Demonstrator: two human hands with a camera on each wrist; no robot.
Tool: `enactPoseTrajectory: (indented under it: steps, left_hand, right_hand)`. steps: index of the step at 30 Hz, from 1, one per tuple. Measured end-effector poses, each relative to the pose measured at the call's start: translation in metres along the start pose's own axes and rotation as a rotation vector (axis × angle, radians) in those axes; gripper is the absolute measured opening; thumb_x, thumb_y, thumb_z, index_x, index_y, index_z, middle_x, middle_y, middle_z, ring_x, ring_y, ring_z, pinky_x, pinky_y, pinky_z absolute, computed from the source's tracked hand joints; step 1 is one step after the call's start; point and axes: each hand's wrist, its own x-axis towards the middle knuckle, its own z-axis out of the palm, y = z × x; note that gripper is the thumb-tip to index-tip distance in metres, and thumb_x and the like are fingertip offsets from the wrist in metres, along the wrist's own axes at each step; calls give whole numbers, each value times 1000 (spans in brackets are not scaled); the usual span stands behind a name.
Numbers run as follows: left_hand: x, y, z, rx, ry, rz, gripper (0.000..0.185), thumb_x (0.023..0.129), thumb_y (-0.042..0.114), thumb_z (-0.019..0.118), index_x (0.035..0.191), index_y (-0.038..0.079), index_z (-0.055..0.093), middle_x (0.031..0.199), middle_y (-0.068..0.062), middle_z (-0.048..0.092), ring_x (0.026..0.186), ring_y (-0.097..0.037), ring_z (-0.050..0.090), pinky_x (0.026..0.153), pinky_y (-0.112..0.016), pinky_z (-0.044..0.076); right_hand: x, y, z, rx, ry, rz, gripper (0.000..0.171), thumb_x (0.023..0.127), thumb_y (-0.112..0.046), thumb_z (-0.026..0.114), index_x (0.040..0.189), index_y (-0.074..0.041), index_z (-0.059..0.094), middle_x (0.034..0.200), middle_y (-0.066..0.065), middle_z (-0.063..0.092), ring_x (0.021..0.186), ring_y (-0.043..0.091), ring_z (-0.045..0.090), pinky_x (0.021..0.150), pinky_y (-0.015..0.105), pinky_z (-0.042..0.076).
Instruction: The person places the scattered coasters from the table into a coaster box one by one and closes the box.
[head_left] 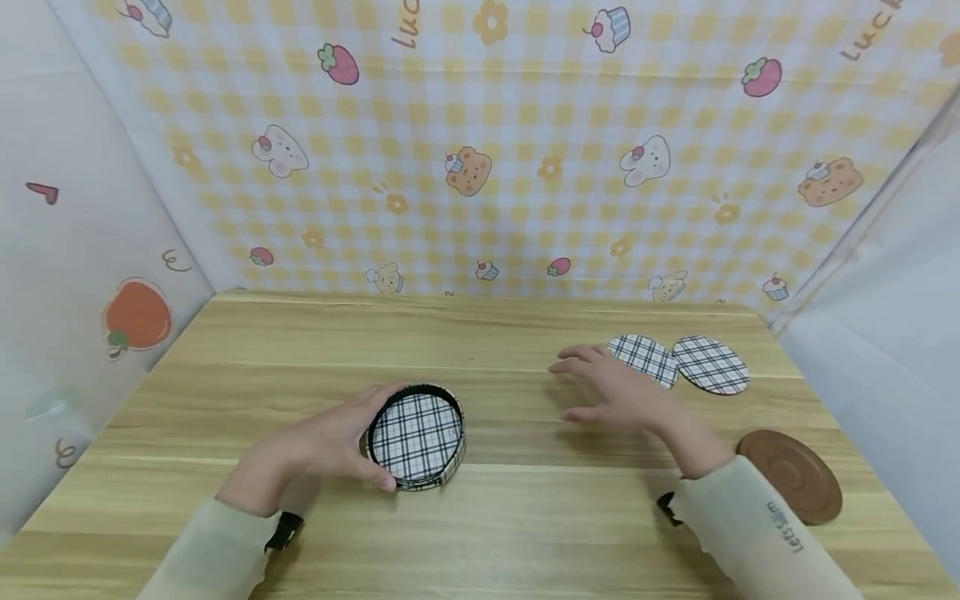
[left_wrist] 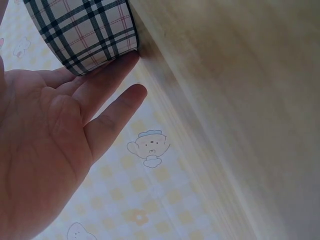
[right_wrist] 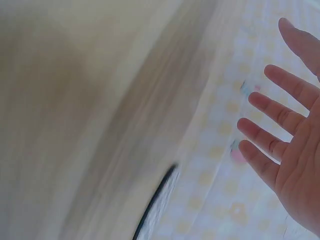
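Note:
A round plaid holder [head_left: 416, 437] with a black rim stands on the wooden table [head_left: 480, 333], a plaid coaster lying inside it. My left hand [head_left: 341, 437] grips it from the left, thumb at its near side and fingers along its far rim. In the left wrist view the fingers [left_wrist: 107, 82] lie against the plaid wall [left_wrist: 85, 30]. My right hand [head_left: 611, 392] hovers open and empty, fingers spread, just left of two plaid coasters [head_left: 643, 357] [head_left: 711, 364] lying flat. The right wrist view is blurred and shows the spread fingers [right_wrist: 272, 112].
A brown round disc [head_left: 790, 475] lies near the table's right edge, beside my right sleeve. Patterned fabric walls [head_left: 480, 167] close in the table at the back and both sides. A thin dark edge [right_wrist: 155, 205] shows blurred in the right wrist view.

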Motion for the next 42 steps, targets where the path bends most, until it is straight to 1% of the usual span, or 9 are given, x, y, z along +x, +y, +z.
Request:
enactPoseTrajectory:
  steps: [1,3,8,10,16,22,29,37,42]
  left_hand:
    - [0,0,0,-1,0,1,125,64,52,89,155,3,20,153,-24,36,136,-44,41,110,-66,37]
    - [0,-1,0,-6,1,2,125,63,51,89,155,3,20,153,-24,36,136,-44,42,110,-66,38]
    - [0,0,0,-14,1,-3,125,63,51,89,155,3,20,153,-23,36,136,-44,42,109,-66,38]
    - [0,0,0,-11,-1,-7,125,63,51,89,155,3,20,153,-24,36,136,-45,42,109,-66,38]
    - [-1,0,0,-7,-5,-9,125,63,51,89,155,2,19,154,-25,35,136,-46,42,109,-67,38]
    - [-2,1,0,-13,-8,-25,126,63,50,89,156,2,19,154,-24,35,136,-46,41,110,-66,37]
    - [-2,2,0,-26,-10,-27,125,64,50,89,156,4,18,155,-23,34,137,-45,41,109,-66,38]
    - [-2,1,1,-27,-14,-34,126,64,50,88,156,4,17,155,-24,34,137,-45,41,110,-66,37]
    - [-3,1,1,-18,-12,-46,126,64,51,88,157,4,17,156,-23,33,138,-44,41,110,-65,37]
  right_hand:
    - [-2,5,-2,-10,6,5,59,84,-33,79,136,-12,59,146,15,50,133,39,45,104,58,46]
    - [-5,15,-8,-17,14,13,58,84,-32,79,134,-10,60,145,17,51,132,42,45,107,62,41]
    - [-11,35,-25,-48,12,42,57,85,-30,77,134,-7,59,144,21,50,132,47,44,107,67,38]
    - [-14,42,-31,-66,7,58,57,86,-30,76,135,-7,59,144,22,50,132,49,42,104,68,40]
    - [-20,60,-42,-84,-19,119,57,88,-32,74,136,-7,58,145,25,48,133,50,40,103,69,40]
    - [-24,78,-44,-88,-11,155,61,87,-35,75,137,-5,57,143,26,49,131,52,41,103,70,39]
    - [-27,94,-43,-63,-57,216,71,82,-36,79,140,-4,53,146,30,44,133,56,36,103,75,34]
    - [-30,102,-40,-43,-122,246,81,77,-40,82,140,-1,51,146,36,40,128,62,38,99,76,37]
    - [-29,105,-37,-17,-147,255,82,75,-43,83,140,-2,52,145,37,39,127,63,38,96,75,39]
